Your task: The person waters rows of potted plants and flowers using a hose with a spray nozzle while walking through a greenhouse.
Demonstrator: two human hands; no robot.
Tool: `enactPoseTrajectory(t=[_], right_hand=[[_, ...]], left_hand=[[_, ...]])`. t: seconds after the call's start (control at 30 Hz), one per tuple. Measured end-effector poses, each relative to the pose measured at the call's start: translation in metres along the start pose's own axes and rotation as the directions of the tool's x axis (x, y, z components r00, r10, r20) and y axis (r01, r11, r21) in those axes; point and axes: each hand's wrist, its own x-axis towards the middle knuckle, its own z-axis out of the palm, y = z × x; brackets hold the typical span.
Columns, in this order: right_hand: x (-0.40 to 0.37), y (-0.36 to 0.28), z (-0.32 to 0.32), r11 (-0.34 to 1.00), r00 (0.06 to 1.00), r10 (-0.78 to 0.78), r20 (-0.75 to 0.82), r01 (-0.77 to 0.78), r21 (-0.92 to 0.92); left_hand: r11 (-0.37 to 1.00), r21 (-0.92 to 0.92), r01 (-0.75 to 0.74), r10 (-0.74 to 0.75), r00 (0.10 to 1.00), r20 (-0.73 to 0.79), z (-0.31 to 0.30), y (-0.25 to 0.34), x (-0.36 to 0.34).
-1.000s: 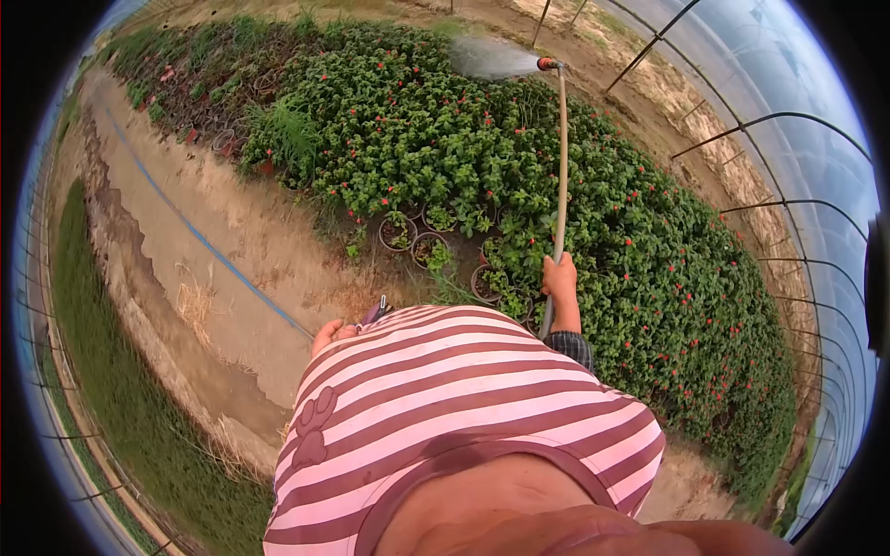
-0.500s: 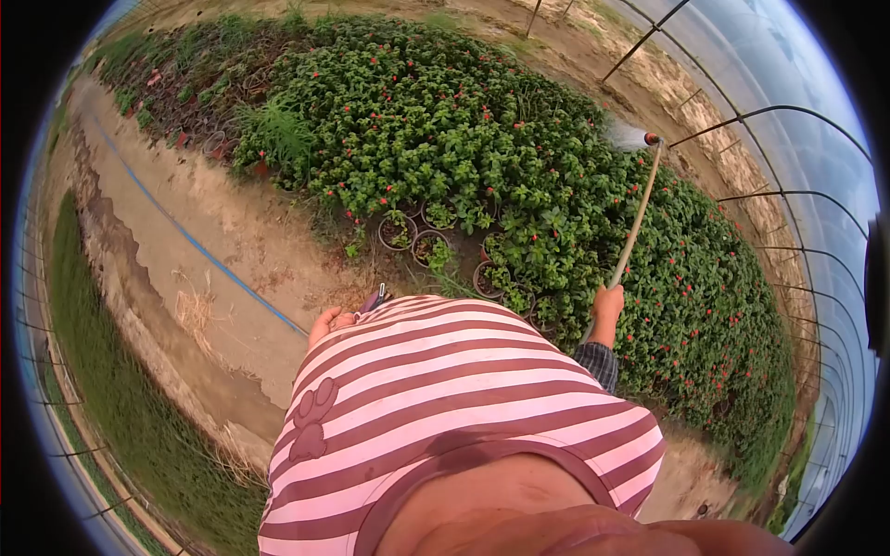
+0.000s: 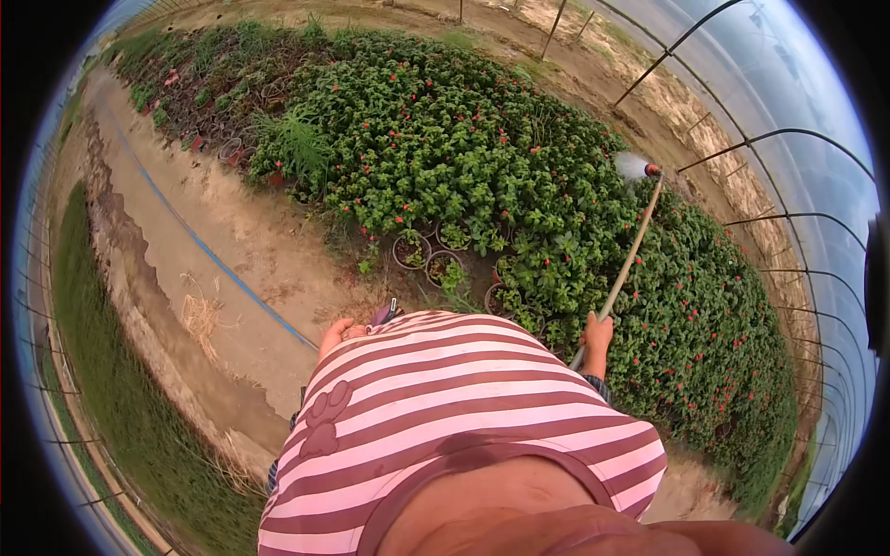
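Observation:
My right hand (image 3: 596, 335) is wrapped round a long pale pole (image 3: 630, 259) that reaches up and away over the plants. At its far end a red spray head (image 3: 652, 170) throws white water to the left onto a dense bed of green plants with small red flowers (image 3: 454, 139). By the left edge of my striped shirt, my left hand (image 3: 341, 334) is partly visible with fingers curled; whatever it holds, if anything, is hidden. Just right of it a small dark purple item (image 3: 383, 313) shows above the shirt.
A blue hose (image 3: 218, 259) runs along the bare dirt path (image 3: 246, 222) on the left. Several round pots (image 3: 411, 250) stand at the bed's near edge. Grass (image 3: 102, 352) grows beyond the path. Curved metal frames (image 3: 788, 132) with clear sheeting arch over the right side.
The spray head and my right hand have shifted slightly downward in view, my right hand also leftward. The plants appear lower and farther right. My left hand has moved slightly right.

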Motion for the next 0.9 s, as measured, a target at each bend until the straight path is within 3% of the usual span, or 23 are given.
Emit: enactPoseTrajectory(t=[0.07, 0.17, 0.27, 0.33, 0.43, 0.47, 0.53, 0.57, 0.6, 0.7, 0.8, 0.9], right_hand=[[0.003, -0.004, 0.013, 0.990, 0.992, -0.020, 0.124, 0.002, 0.143], [-0.009, -0.032, 0.033, 0.972, 0.964, -0.063, 0.260, 0.000, 0.237], [-0.006, -0.048, 0.054, 0.956, 0.910, -0.131, 0.393, 0.010, 0.294], [-0.012, -0.072, 0.060, 0.946, 0.871, -0.159, 0.465, -0.001, 0.325], [-0.018, -0.099, 0.068, 0.934, 0.815, -0.232, 0.530, 0.036, 0.355], [-0.020, -0.107, 0.070, 0.933, 0.799, -0.243, 0.551, 0.036, 0.359], [-0.023, -0.122, 0.072, 0.930, 0.765, -0.261, 0.589, 0.036, 0.366], [-0.026, -0.129, 0.072, 0.932, 0.751, -0.256, 0.609, 0.023, 0.363], [-0.026, -0.132, 0.074, 0.932, 0.739, -0.261, 0.621, 0.025, 0.362], [-0.025, -0.136, 0.079, 0.938, 0.727, -0.267, 0.632, 0.044, 0.345], [-0.023, -0.136, 0.083, 0.956, 0.777, -0.255, 0.575, 0.115, 0.269], [-0.022, -0.134, 0.084, 0.968, 0.851, -0.248, 0.462, 0.206, 0.141]], left_hand=[[0.992, -0.110, 0.055, -0.057, 0.998, -0.016, 0.007, -0.001, -0.005], [0.893, -0.361, 0.270, -0.207, 0.957, 0.203, -0.018, -0.003, 0.015], [0.990, -0.140, 0.028, -0.026, 0.999, 0.018, -0.005, -0.012, 0.004], [0.996, -0.081, -0.042, 0.040, 0.999, -0.037, -0.001, -0.018, -0.002], [0.990, -0.131, -0.048, 0.040, 0.997, -0.067, 0.005, -0.024, -0.009], [0.993, -0.034, -0.117, 0.110, 0.982, -0.151, 0.011, -0.029, -0.012], [0.992, -0.102, -0.081, 0.069, 0.991, -0.113, 0.010, -0.032, -0.013], [0.966, -0.255, 0.034, -0.029, 0.999, 0.022, -0.003, -0.030, -0.008], [0.909, -0.384, 0.165, -0.106, 0.980, 0.171, -0.003, -0.030, -0.011], [0.983, -0.180, -0.042, 0.036, 0.999, -0.037, 0.008, -0.034, -0.015], [0.986, -0.164, 0.006, -0.008, 1.000, -0.006, 0.000, -0.031, -0.004], [0.992, -0.115, -0.057, 0.049, 0.996, -0.069, 0.007, -0.031, -0.007]])
